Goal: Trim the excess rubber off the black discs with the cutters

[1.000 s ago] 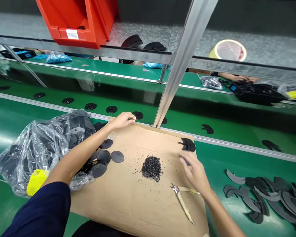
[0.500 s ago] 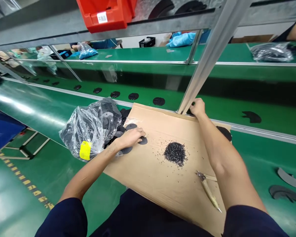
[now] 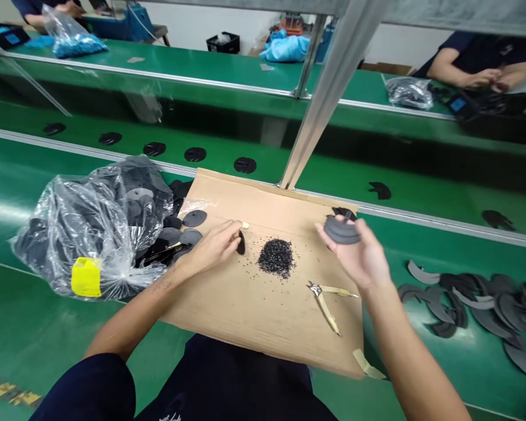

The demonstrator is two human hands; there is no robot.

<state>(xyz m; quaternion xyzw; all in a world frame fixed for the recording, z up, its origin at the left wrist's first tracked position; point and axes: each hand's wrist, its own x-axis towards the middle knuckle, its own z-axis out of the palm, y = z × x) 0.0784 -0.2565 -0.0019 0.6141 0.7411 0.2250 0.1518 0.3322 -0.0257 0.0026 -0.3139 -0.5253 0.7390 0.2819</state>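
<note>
A brown cardboard sheet [image 3: 254, 310] lies on the green bench in front of me. My left hand [image 3: 214, 248] is closed on a black plastic disc [image 3: 241, 242], held on edge just above the cardboard beside a small heap of black trimmings [image 3: 277, 257]. My right hand [image 3: 359, 257] is raised over the sheet's right side and grips a small stack of dark curved plastic pieces [image 3: 341, 229]. Several loose black discs [image 3: 194, 218] lie by my left hand. Small cutting pliers [image 3: 326, 301] with pale handles rest on the cardboard below my right hand.
A clear plastic bag of black discs [image 3: 92, 234] with a yellow tag sits at the left. Curved black offcuts [image 3: 477, 304] are strewn on the bench at the right. Black discs [image 3: 195, 154] ride the green conveyor beyond. A slanted metal post [image 3: 328, 88] rises behind the cardboard. Other people work at the far bench.
My right hand came back from the sheet's far edge by the post and now holds a stack of curved pieces. My left hand lifted a disc toward the trimmings heap. The view tilted.
</note>
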